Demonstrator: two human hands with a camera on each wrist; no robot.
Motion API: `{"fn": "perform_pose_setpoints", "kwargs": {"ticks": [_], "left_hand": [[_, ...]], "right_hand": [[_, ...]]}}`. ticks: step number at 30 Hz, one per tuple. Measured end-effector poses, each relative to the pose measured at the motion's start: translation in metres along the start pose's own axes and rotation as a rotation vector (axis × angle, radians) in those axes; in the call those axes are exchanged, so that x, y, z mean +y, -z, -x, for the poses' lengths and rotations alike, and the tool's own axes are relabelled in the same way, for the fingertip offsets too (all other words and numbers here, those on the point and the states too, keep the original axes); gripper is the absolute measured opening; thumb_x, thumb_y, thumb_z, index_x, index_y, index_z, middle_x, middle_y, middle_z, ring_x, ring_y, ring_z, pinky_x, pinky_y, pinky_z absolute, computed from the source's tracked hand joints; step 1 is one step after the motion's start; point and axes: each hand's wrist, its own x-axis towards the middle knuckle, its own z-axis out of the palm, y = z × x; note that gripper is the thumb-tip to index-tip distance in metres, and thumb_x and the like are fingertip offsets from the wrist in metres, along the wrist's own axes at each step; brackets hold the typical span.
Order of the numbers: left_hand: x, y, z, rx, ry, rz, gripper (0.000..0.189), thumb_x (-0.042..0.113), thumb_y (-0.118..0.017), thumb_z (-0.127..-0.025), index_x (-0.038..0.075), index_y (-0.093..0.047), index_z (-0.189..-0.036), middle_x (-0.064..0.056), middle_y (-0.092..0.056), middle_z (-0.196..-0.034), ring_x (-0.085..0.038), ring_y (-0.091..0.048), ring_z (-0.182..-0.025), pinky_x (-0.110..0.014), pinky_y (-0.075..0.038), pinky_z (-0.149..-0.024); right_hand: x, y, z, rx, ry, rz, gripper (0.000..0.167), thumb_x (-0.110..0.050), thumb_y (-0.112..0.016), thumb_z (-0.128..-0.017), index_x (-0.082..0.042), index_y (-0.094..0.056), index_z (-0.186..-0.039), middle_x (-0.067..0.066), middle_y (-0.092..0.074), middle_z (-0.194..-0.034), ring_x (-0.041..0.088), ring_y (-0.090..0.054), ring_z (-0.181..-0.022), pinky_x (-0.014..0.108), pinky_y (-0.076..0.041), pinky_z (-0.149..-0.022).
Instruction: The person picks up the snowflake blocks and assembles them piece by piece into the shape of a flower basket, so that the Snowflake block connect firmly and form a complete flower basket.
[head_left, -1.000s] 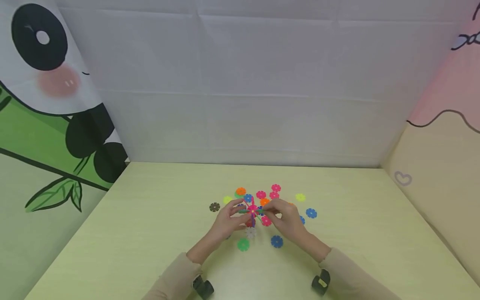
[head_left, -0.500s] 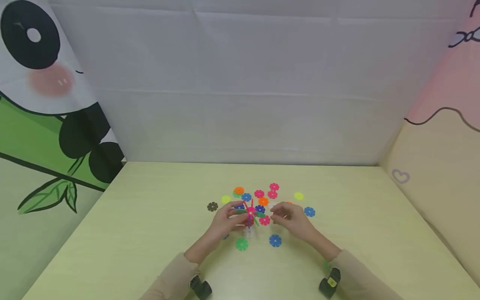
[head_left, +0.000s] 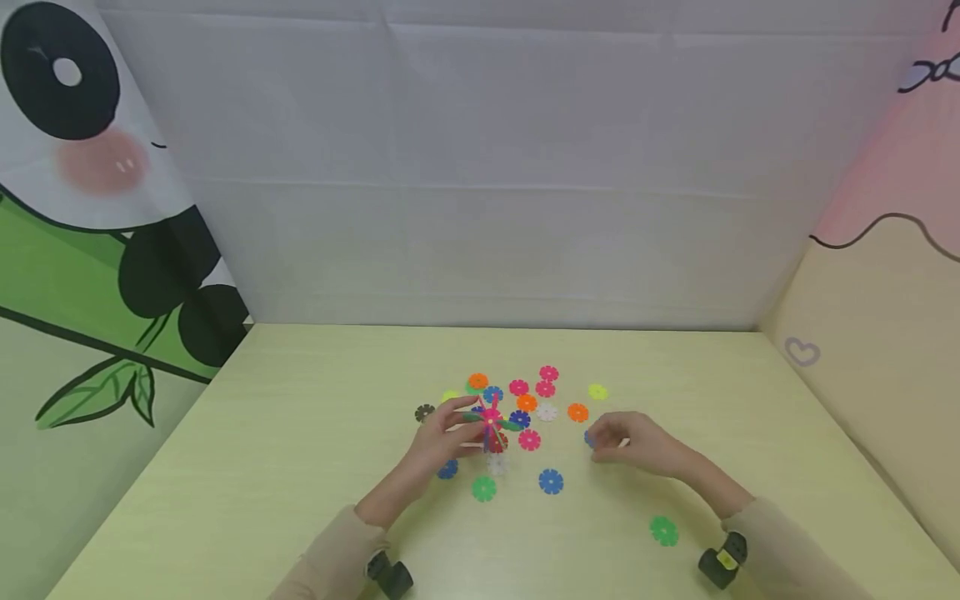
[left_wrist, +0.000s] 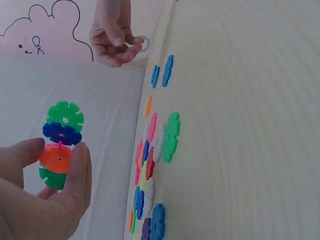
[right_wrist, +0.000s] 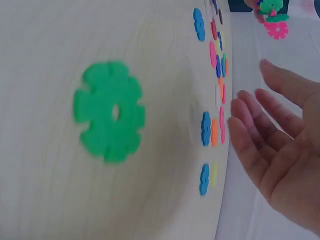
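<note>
My left hand [head_left: 437, 440] holds a cluster of interlocked notched plastic discs [head_left: 491, 417] above the table, left of centre. In the left wrist view, thumb and fingers pinch the cluster around an orange disc [left_wrist: 54, 162], with dark blue and green discs also showing. My right hand [head_left: 641, 443] hovers to the right of the loose pieces, fingers loosely bent. The right wrist view shows nothing in its grasp. Below that hand, in the head view, a blue disc [head_left: 588, 438] is partly hidden by the fingers. Toward the right wrist lies a green disc [head_left: 663, 531] on the table.
Several loose discs are scattered over the pale table [head_left: 300, 400], among them a yellow disc [head_left: 597, 392], an orange disc [head_left: 577, 412] and a blue disc [head_left: 551, 482]. A white sheet [head_left: 480, 250] rises behind the table's far edge. Printed panels flank both sides.
My right hand has let go of the disc cluster and moved right, uncovering orange and white discs. The left hand has shifted slightly left with the cluster still held.
</note>
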Motion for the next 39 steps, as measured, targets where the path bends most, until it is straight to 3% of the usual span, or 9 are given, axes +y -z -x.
{"fn": "perform_pose_setpoints", "kwargs": {"ticks": [5,10,17,24,29,33,39], "left_hand": [[0.002,0.007,0.004,-0.031,-0.020,-0.017,0.052,0.013,-0.059,-0.098,0.000,-0.041,-0.145,-0.027,-0.061,-0.126,-0.025,-0.070,-0.101,-0.044,-0.059,-0.091],[0.002,0.009,0.005,-0.028,-0.020,-0.011,0.050,0.010,-0.058,-0.098,-0.001,-0.042,-0.144,-0.028,-0.061,-0.127,-0.023,-0.071,-0.099,-0.041,-0.060,-0.088],[0.004,0.008,0.006,0.027,0.014,-0.023,0.047,0.007,-0.058,-0.097,0.000,-0.046,-0.142,-0.027,-0.062,-0.127,-0.025,-0.071,-0.100,-0.039,-0.061,-0.085],[0.006,0.008,0.008,0.027,0.018,-0.026,0.046,0.008,-0.059,-0.097,0.000,-0.047,-0.141,-0.026,-0.062,-0.127,-0.025,-0.071,-0.100,-0.039,-0.061,-0.085],[0.006,0.005,0.009,-0.002,-0.002,-0.026,0.047,0.011,-0.059,-0.098,0.000,-0.046,-0.142,-0.027,-0.062,-0.127,-0.027,-0.071,-0.103,-0.039,-0.061,-0.085],[0.008,0.001,0.009,-0.021,-0.024,-0.029,0.048,0.012,-0.058,-0.098,0.000,-0.046,-0.143,-0.027,-0.063,-0.127,-0.030,-0.070,-0.104,-0.039,-0.061,-0.086],[0.014,-0.005,0.012,-0.052,-0.061,-0.045,0.049,0.013,-0.060,-0.098,0.000,-0.047,-0.143,-0.026,-0.063,-0.124,-0.022,-0.070,-0.100,-0.039,-0.061,-0.085]], "right_hand": [[0.013,0.013,0.033,-0.145,-0.083,0.032,0.030,-0.014,-0.080,-0.079,-0.003,-0.067,-0.104,0.003,-0.061,-0.087,0.003,-0.052,-0.077,0.020,-0.047,-0.065],[0.024,0.014,0.059,-0.222,-0.087,0.089,0.033,-0.015,-0.084,-0.073,-0.010,-0.065,-0.099,-0.002,-0.057,-0.087,0.002,-0.046,-0.076,0.020,-0.042,-0.065],[0.030,0.008,0.076,-0.214,-0.058,0.114,0.032,-0.008,-0.081,-0.068,-0.014,-0.062,-0.092,-0.005,-0.054,-0.086,0.000,-0.043,-0.078,0.020,-0.041,-0.066],[0.029,0.005,0.072,-0.200,0.012,0.086,0.028,-0.001,-0.074,-0.069,-0.013,-0.057,-0.087,-0.010,-0.051,-0.081,-0.002,-0.044,-0.076,0.019,-0.040,-0.062],[0.020,0.002,0.052,-0.113,0.036,0.143,0.018,0.002,-0.069,-0.080,-0.011,-0.058,-0.087,-0.008,-0.059,-0.082,-0.003,-0.049,-0.075,0.018,-0.046,-0.062],[0.000,-0.002,0.027,0.023,0.092,0.219,0.013,0.003,-0.068,-0.084,-0.008,-0.064,-0.091,-0.001,-0.069,-0.088,0.001,-0.057,-0.078,0.019,-0.052,-0.068],[-0.037,-0.021,-0.012,0.261,0.266,0.182,0.016,0.003,-0.071,-0.084,-0.005,-0.068,-0.097,0.005,-0.073,-0.090,0.011,-0.066,-0.080,0.022,-0.057,-0.070]]}}
